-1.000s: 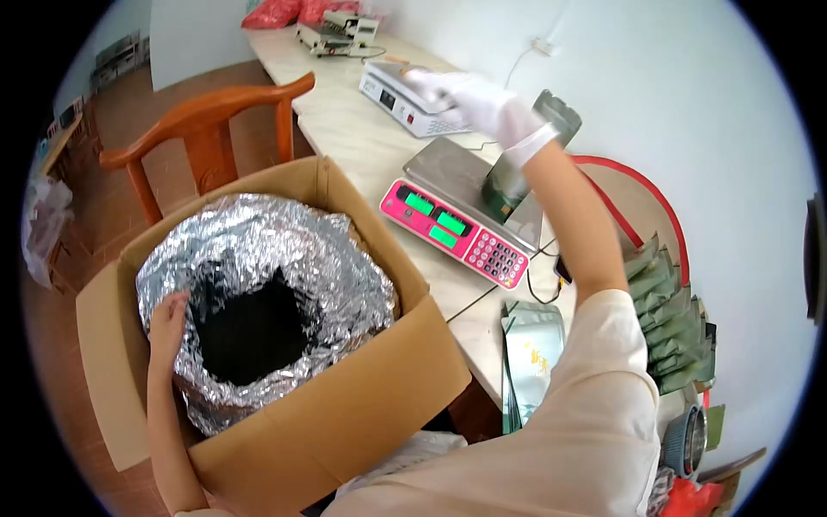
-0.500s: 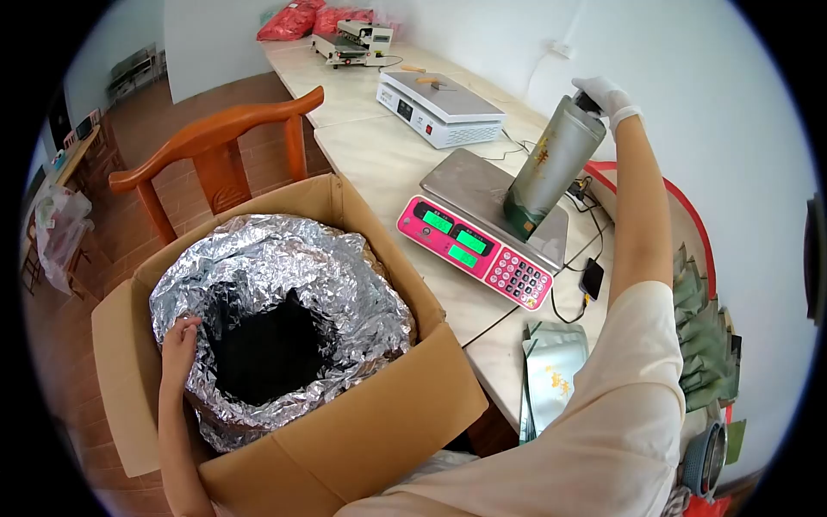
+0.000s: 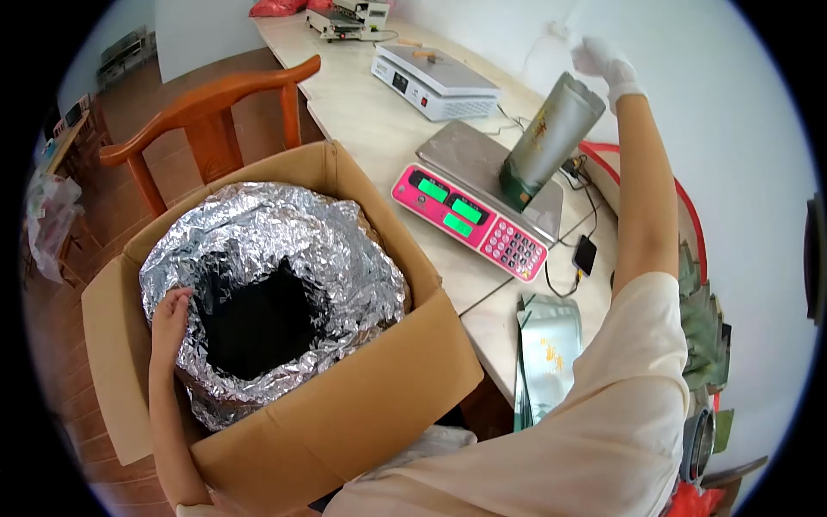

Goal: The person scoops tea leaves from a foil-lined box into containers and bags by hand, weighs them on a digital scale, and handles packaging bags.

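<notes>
My bare left hand point(image 3: 170, 323) is at the left side of the crumpled foil liner point(image 3: 207, 233), fingers closed on its edge. Dark, loose contents point(image 3: 263, 323) fill the hollow of the foil, inside a cardboard box point(image 3: 345, 414); I cannot make out their kind. My right hand point(image 3: 607, 65), in a white glove, is raised just above and to the right of an upright silver-green pouch point(image 3: 556, 133). Its fingers are slightly apart, with nothing visible in them. The pouch leans on the metal pan of a pink digital scale point(image 3: 469, 220) with lit green displays.
Flat silver-green pouches point(image 3: 550, 358) lie at the table's near edge, below a phone point(image 3: 585, 255) with a cable. A white hotplate-like device point(image 3: 439, 82) and a sealing machine point(image 3: 349, 21) stand farther back. A wooden chair point(image 3: 220, 129) is behind the box.
My right hand has lifted off the pouch's mouth, and the dark stuff seen beneath its fingers there is out of sight. The whole view has shifted slightly. My left hand stays at the foil.
</notes>
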Demonstrator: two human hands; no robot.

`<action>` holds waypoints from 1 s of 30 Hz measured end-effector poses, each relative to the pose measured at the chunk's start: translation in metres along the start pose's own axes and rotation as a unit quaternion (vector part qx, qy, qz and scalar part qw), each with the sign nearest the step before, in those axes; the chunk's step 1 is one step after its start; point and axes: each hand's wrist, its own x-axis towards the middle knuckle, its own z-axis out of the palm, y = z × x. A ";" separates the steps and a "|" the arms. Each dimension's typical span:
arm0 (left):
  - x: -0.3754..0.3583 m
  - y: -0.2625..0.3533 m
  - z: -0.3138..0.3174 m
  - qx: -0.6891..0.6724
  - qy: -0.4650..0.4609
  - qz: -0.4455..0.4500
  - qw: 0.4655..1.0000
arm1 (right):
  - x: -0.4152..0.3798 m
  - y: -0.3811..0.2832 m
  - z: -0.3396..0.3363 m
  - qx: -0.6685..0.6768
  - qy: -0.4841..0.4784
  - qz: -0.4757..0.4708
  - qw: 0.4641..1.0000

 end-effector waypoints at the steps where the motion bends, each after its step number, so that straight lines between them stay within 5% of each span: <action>1: -0.003 0.009 0.000 -0.011 0.003 -0.012 1.000 | 0.001 -0.003 0.008 -0.034 0.041 -0.075 0.996; 5: 0.003 -0.002 -0.002 -0.050 -0.023 -0.024 0.998 | -0.064 -0.087 0.068 0.296 -0.020 -0.135 0.945; 6: 0.004 -0.004 -0.003 -0.078 -0.023 -0.034 0.996 | -0.092 -0.090 0.102 0.294 -0.022 -0.414 0.861; 7: 0.011 -0.016 -0.007 -0.084 -0.037 -0.031 0.995 | -0.139 -0.133 0.115 0.278 -0.039 -0.558 0.781; 8: 0.008 -0.013 -0.006 -0.076 -0.041 -0.034 0.996 | -0.177 -0.178 0.147 0.518 -0.176 -0.203 0.812; 9: 0.006 -0.008 -0.006 -0.060 -0.031 -0.038 0.997 | -0.209 -0.195 0.162 0.246 -0.075 -0.437 0.862; 10: 0.004 -0.003 -0.009 -0.044 -0.018 -0.042 0.998 | -0.239 -0.209 0.174 -0.060 0.037 -0.610 0.789; 11: 0.005 -0.006 -0.009 -0.037 -0.011 -0.042 0.998 | -0.267 -0.225 0.197 -0.051 0.039 -0.611 0.789; 13: 0.006 -0.012 -0.011 -0.034 0.002 -0.045 0.998 | -0.320 -0.245 0.257 0.162 -0.337 -0.490 0.787; 14: 0.008 -0.016 -0.014 -0.029 0.008 -0.044 0.999 | -0.343 -0.252 0.286 0.159 -0.363 -0.515 0.760; 15: 0.005 -0.010 -0.014 -0.031 0.008 -0.056 0.998 | -0.365 -0.253 0.310 0.131 -0.280 -0.568 0.763; 18: 0.004 -0.005 -0.013 -0.030 0.020 -0.055 0.998 | -0.386 -0.264 0.318 -0.013 -0.313 -0.629 0.712; 20: 0.003 -0.005 -0.015 -0.043 0.025 -0.040 0.998 | -0.378 -0.252 0.294 0.064 -0.264 -0.531 0.803; 24: 0.007 -0.007 -0.010 -0.014 0.024 -0.016 0.999 | -0.326 -0.214 0.215 0.025 -0.185 -0.419 0.889; 25: 0.008 -0.008 -0.008 -0.023 0.016 0.001 1.000 | -0.307 -0.195 0.213 0.052 -0.098 -0.434 0.894; 26: 0.009 -0.008 -0.006 -0.029 0.007 0.018 0.999 | -0.298 -0.187 0.181 0.013 -0.157 -0.332 0.930; 28: 0.005 0.001 -0.001 -0.042 0.007 0.022 0.999 | -0.244 -0.124 0.181 0.098 0.070 -0.343 0.932; 29: 0.002 0.003 -0.001 -0.042 0.003 0.019 0.999 | -0.259 -0.130 0.128 0.139 0.120 -0.329 0.926; 30: 0.001 0.003 0.000 -0.046 0.004 0.017 0.999 | -0.220 -0.087 0.121 0.062 0.175 -0.178 0.966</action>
